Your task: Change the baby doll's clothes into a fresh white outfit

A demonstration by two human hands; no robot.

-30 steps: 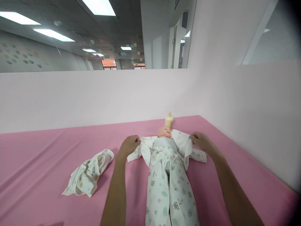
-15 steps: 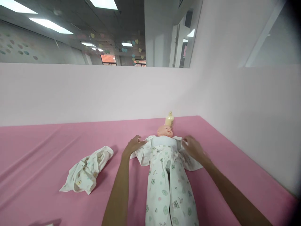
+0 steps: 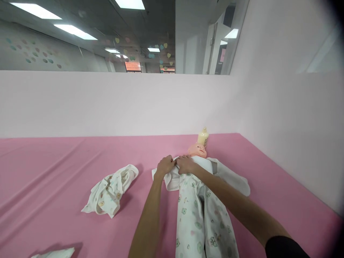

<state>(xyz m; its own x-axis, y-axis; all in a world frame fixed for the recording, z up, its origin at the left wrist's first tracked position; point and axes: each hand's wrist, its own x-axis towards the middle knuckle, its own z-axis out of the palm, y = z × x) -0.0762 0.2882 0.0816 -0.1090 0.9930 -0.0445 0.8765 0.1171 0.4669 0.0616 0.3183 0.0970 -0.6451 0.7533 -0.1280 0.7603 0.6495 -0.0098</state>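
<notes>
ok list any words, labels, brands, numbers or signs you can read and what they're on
No readable text anywhere.
Pale yellow bottle behind the doll's head: any print is too small and blurred to read.
Printed trousers: small animal pictures, no legible lettering.

Plain blk sleeve, R arm

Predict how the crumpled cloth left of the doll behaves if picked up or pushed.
Likely floppy: the cloth lies in loose folds and would probably droop from the grip. Probably light too, as it looks like soft fabric. Unlikely to roll if pushed; its uneven heap should drag or bunch on the pink surface.
</notes>
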